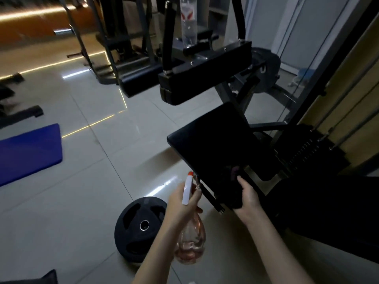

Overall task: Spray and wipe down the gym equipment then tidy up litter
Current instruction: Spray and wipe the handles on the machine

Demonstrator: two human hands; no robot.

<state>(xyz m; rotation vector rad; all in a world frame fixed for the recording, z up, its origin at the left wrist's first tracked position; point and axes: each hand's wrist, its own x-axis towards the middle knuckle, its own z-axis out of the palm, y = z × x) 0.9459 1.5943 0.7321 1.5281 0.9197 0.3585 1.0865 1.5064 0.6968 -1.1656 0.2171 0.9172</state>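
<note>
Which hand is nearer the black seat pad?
Right. The right hand holds a dark cloth against the near edge of the seat pad; the left hand holds the spray bottle just left of it.

Seat pad point(221, 144): centre right; weight stack point(311, 152) to its right. Arm pad point(205, 74): beyond it; water bottle point(188, 23) upright on the frame behind. Weight plate point(141, 228): on floor, near, left of seat pad. Mat point(28, 152): on floor, far left. Spray bottle point(189, 232): over weight plate's right edge. Cloth point(239, 193): against seat pad's near edge.
</note>
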